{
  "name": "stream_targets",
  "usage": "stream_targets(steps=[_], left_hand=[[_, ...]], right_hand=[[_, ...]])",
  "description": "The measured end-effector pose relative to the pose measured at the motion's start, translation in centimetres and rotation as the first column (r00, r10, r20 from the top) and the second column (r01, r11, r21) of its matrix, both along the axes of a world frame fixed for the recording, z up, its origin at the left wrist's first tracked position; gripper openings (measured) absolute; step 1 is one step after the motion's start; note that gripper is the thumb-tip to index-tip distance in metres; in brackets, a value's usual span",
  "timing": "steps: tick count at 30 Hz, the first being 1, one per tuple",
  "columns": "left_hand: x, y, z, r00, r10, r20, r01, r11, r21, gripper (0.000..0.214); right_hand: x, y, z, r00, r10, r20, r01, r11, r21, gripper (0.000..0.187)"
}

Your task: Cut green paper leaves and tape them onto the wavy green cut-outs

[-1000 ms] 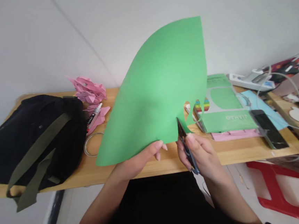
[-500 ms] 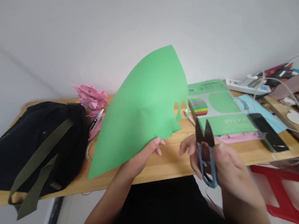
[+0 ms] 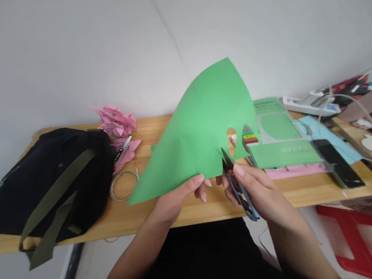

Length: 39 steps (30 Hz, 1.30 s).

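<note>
My left hand pinches the lower edge of a large green paper sheet, holding it up above the wooden table. The sheet has rounded cut-outs along its right edge. My right hand grips small blue-handled snips, their blades at the sheet's lower right edge next to the cut-outs.
A black bag with olive straps fills the table's left. Crumpled pink paper, a glue tube and a wire ring lie behind it. A green paper pack, a phone, a power strip and cables sit right. A red stool stands below.
Half a second ago my right hand held the snips open, away from the sheet. It has moved left and the blades are at the paper's edge again. The sheet shifted slightly right.
</note>
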State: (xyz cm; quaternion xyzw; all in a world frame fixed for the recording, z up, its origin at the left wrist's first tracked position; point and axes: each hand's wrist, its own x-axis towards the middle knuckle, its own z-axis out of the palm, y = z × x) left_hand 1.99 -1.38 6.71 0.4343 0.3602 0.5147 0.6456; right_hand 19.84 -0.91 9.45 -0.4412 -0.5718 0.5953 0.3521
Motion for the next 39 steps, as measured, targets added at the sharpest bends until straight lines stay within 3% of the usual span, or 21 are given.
stream_targets(steps=[3,7,13,19,26,32,36,39], left_hand=[[-0.1,-0.1,0.0,0.992,-0.019,-0.124,0.021,1.000,0.016,0.019],[-0.3,-0.2,0.5,0.919,-0.054,-0.390,0.075,0.996,0.039,0.033],[-0.1,-0.3,1.3,0.894,-0.061,-0.444,0.081,0.996,0.026,0.034],[-0.3,-0.3,1.1,0.907,-0.091,-0.412,0.114,0.993,0.031,0.026],[-0.5,-0.2,0.7,0.973,-0.171,-0.158,0.164,0.985,-0.054,0.018],[-0.5,-0.2,0.9,0.980,-0.187,-0.071,0.183,0.981,-0.064,0.018],[-0.9,-0.1,1.2,0.980,-0.199,0.004,0.198,0.974,-0.111,0.015],[-1.5,0.0,1.2,0.971,-0.234,-0.044,0.229,0.968,-0.100,0.017]], right_hand=[[-0.1,0.0,-0.3,0.997,-0.021,-0.069,0.015,0.995,-0.095,0.047],[-0.2,0.3,-0.4,0.993,-0.086,-0.084,0.076,0.991,-0.109,0.050],[-0.4,0.5,-0.6,0.985,-0.116,-0.127,0.106,0.991,-0.088,0.052],[-0.3,0.4,-0.6,0.963,-0.145,-0.228,0.117,0.984,-0.131,0.044],[0.0,0.3,-0.4,0.964,-0.105,-0.246,0.067,0.985,-0.157,0.045],[0.1,0.1,-0.2,0.964,-0.090,-0.249,0.054,0.987,-0.149,0.045],[0.5,0.2,0.0,0.978,-0.019,-0.207,-0.008,0.992,-0.126,0.046],[0.8,0.2,0.1,0.980,0.037,-0.196,-0.058,0.993,-0.100,0.047]])
